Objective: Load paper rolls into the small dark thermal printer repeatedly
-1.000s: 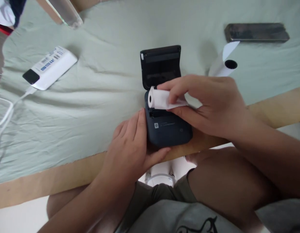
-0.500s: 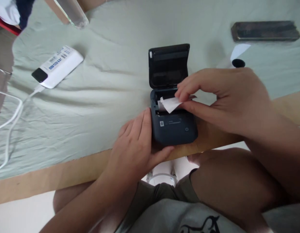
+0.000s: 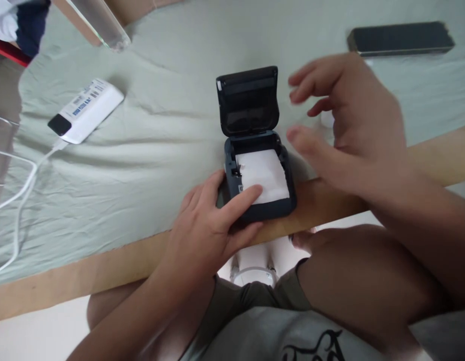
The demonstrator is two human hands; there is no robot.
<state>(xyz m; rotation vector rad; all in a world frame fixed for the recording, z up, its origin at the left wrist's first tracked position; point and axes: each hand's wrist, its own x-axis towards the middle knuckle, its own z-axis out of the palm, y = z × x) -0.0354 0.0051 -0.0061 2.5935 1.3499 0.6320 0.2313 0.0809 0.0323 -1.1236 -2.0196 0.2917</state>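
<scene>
A small dark blue label printer [image 3: 268,211] sits at the table's front edge with its black lid [image 3: 249,103] standing up. White paper [image 3: 265,173] comes out of its compartment and lies flat over the front of the body. My left hand [image 3: 208,218] grips the printer from the left, one finger pressing on the paper and the thumb at the front edge. My right hand [image 3: 353,120] hovers to the right of the lid, fingers apart, holding nothing. Behind it a small white thing [image 3: 327,119] is partly hidden.
A white power bank [image 3: 91,110] with a white cable [image 3: 39,163] lies on the green cloth at left. A dark oblong box [image 3: 401,39] lies at back right, and a clear container [image 3: 104,25] at back left. The wooden table edge [image 3: 115,260] runs along my lap.
My right hand has let go of the paper and moved up, its fingers spreading. The paper now lies flat over the printer's front, and a left finger has come down onto it.
</scene>
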